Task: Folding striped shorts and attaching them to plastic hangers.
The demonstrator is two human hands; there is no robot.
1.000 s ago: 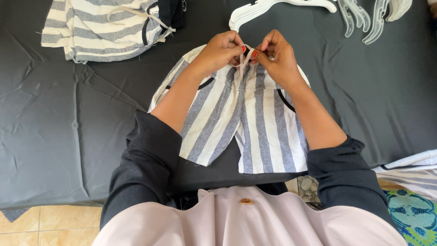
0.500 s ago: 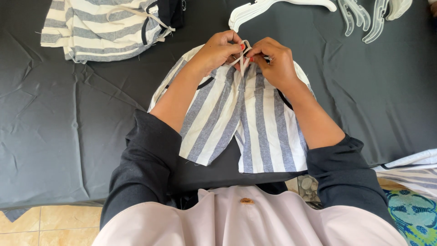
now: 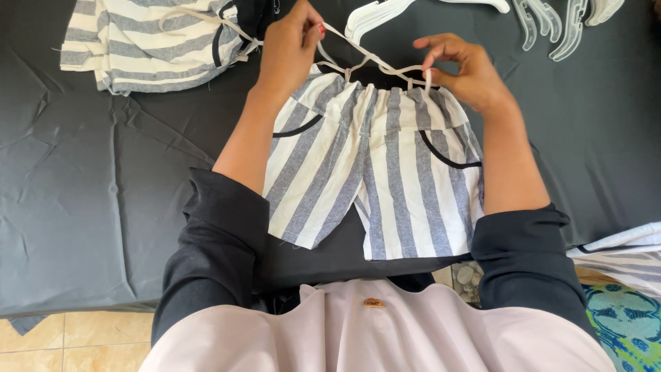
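Beyond striped shorts (image 3: 375,186): white hangers (image 3: 413,8), folded striped garment (image 3: 148,41) upper left. Left hand (image 3: 292,48) and right hand (image 3: 465,72) each pinch drawstring (image 3: 365,56), now pulled apart; earlier together.

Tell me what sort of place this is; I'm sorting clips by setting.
Probably a small garment workshop or packing table: striped shorts on a dark cloth-covered table, more striped clothes piled nearby, and plastic hangers waiting.

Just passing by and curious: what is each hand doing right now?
Left hand: closed, pinching one end of the white drawstring of the striped shorts.
Right hand: closed, pinching the other end.
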